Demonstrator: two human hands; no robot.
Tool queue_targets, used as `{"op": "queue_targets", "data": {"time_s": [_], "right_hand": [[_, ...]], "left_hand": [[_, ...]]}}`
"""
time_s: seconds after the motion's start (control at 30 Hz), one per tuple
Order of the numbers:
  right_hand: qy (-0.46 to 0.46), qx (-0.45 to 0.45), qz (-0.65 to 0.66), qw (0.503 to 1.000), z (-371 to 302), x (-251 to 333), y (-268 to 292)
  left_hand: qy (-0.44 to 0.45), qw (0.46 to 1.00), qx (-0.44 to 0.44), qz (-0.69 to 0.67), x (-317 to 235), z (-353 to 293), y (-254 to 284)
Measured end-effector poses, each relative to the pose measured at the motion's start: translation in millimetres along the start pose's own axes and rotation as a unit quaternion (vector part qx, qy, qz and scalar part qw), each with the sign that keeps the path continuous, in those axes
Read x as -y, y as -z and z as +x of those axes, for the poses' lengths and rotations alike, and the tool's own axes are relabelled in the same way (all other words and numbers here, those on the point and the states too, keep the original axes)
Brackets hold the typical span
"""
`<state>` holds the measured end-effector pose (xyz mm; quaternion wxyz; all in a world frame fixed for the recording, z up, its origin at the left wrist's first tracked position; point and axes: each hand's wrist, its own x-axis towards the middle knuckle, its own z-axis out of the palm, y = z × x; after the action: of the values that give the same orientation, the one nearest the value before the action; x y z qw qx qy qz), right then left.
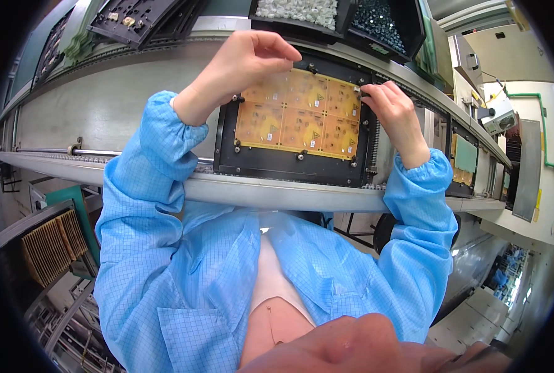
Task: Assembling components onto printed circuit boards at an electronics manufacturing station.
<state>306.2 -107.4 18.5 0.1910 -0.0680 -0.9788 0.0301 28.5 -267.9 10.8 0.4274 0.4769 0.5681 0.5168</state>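
Note:
A yellow-orange circuit board panel, divided into several rectangular sections, lies in a black frame with small metal posts around its edge. Above the panel's far left part is my left hand, raised off it with thumb and fingers drawn together; whatever they hold, if anything, is too small to make out. My right hand is at the panel's far right corner, fingertips pressed together by the frame's edge. A tiny white part sits beside those fingertips. What the right fingers grip is hidden.
The frame rests on a metal conveyor with a near rail. Beyond it stand a black bin of white parts and a black bin of dark blue-green parts. A black tray lies far left; another framed board sits right.

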Motion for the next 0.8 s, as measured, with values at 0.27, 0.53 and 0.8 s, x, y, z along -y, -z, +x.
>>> {"op": "queue_targets", "data": {"time_s": [0.27, 0.53, 0.8], "right_hand": [[-0.115, -0.121, -0.08, 0.983, 68.5, -96.1, -33.1], [-0.18, 0.064, -0.16, 0.968, 118.4, -113.8, -69.9], [-0.171, -0.089, -0.142, 0.971, 138.2, -104.7, -66.5]], "left_hand": [[0.045, 0.997, 0.053, 0.046, 16.3, -1.0, -20.3], [0.117, 0.99, 0.071, -0.032, 16.1, 0.6, -5.6], [0.14, 0.989, 0.032, -0.019, 7.8, 13.0, -6.6]]}}
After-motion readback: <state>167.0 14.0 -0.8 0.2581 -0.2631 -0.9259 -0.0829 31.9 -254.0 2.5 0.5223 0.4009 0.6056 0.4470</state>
